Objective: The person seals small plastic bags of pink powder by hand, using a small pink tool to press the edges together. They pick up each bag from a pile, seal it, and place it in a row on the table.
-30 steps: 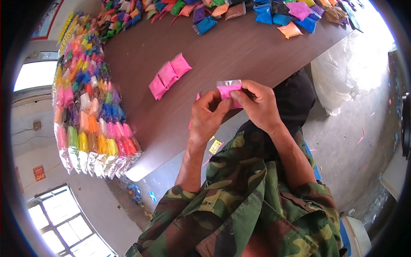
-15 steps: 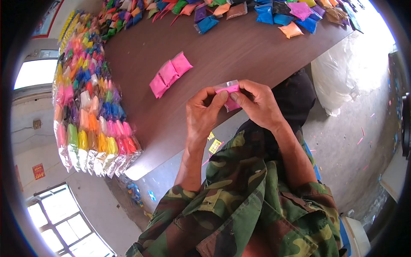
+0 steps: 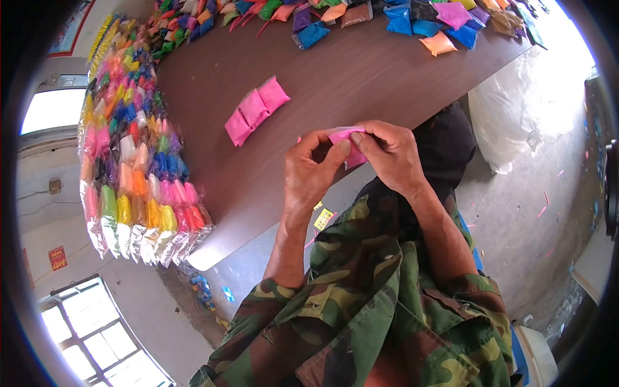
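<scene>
A small pink packet (image 3: 355, 157) in clear plastic is pinched between both hands, just off the table's near edge. My left hand (image 3: 311, 169) is closed on its left side, the thumb lying across the front. On the other side, my right hand (image 3: 394, 158) grips the upper part with thumb and fingers. Fingers cover much of the packet. Farther up the table lies a joined row of pink packets (image 3: 256, 108), apart from both hands.
Along the left of the brown table (image 3: 213, 180) are stacked many long clear bags of coloured packets (image 3: 138, 168). Loose coloured packets (image 3: 313, 35) line the far edge. A large translucent plastic bag (image 3: 516, 109) stands on the floor at the right.
The packet's top has folded over between my fingers. My right thumb has moved up towards its top edge, and my left hand has shifted slightly right.
</scene>
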A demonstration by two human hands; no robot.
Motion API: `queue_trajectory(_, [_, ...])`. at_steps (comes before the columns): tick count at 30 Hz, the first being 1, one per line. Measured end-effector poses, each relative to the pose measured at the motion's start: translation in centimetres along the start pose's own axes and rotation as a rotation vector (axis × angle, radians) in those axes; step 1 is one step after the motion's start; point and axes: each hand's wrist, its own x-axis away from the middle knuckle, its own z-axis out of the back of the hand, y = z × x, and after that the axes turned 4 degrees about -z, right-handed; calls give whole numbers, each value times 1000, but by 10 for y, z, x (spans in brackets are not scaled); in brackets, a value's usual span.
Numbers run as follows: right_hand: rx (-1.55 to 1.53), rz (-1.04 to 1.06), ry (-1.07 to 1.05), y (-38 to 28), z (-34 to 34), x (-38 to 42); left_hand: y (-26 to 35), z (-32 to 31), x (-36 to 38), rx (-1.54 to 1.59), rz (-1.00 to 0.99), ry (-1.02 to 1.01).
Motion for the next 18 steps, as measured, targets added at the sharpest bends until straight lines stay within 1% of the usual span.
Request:
queue_trajectory(4, [13,63,28,0,-3,-3,4,3,-1,9,16,-6])
queue_trajectory(6, [26,41,4,-2,-4,-2,-4,5,0,-5,-8,-6])
queue_trajectory(9, [64,28,-11,2,-3,-3,-8,0,2,-69,-24,57])
queue_trajectory(12, [51,-2,-11,-2,-4,-5,-1,0,4,-138,1,56])
queue_trajectory(15, [19,-8,-13,-7,-1,-4,4,-5,5,-15,20,87])
queue_trajectory(18, [-4,-17,-44,-7,0,-4,-4,0,7,-29,-12,11])
